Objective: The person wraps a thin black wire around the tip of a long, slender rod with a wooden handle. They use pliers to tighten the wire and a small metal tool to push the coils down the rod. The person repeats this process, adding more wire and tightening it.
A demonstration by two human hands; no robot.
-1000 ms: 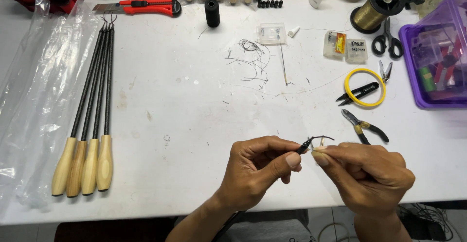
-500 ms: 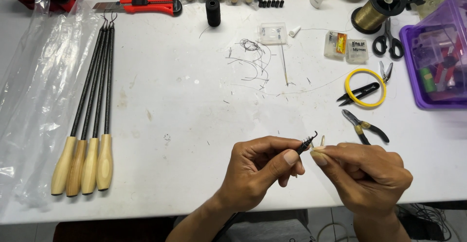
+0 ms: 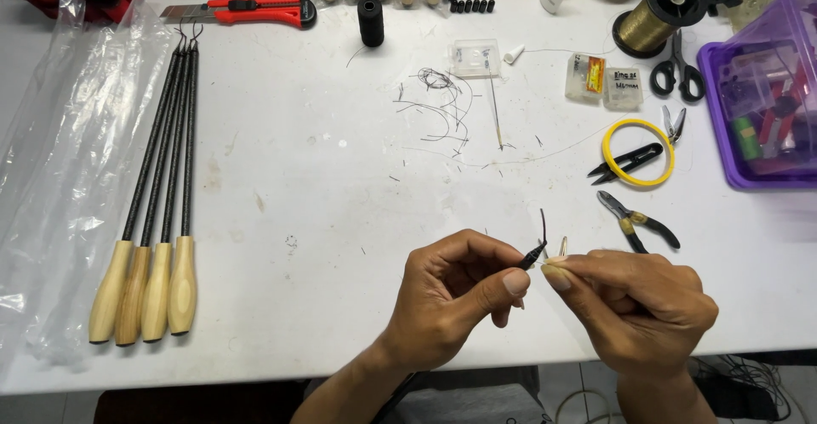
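Near the front edge of the white table (image 3: 323,186), my left hand (image 3: 451,296) pinches a short black cord piece (image 3: 538,245) between thumb and forefinger. The cord's free end points straight up. My right hand (image 3: 638,309) meets it fingertip to fingertip and pinches a small pale metal part (image 3: 562,247) that sticks up beside the cord. How the cord and the metal part join is hidden by my fingers.
Several black rods with wooden handles (image 3: 157,220) lie at the left beside a clear plastic bag (image 3: 51,186). Small pliers (image 3: 638,220), black snips in a yellow ring (image 3: 637,156), scissors (image 3: 677,71), a gold thread spool (image 3: 647,24), black thread scraps (image 3: 438,105), a red box cutter (image 3: 247,11) and a purple bin (image 3: 762,92) lie farther back.
The black cord's free end, curved over to the right a second ago, now stands upright. Both hands stay in about the same place.
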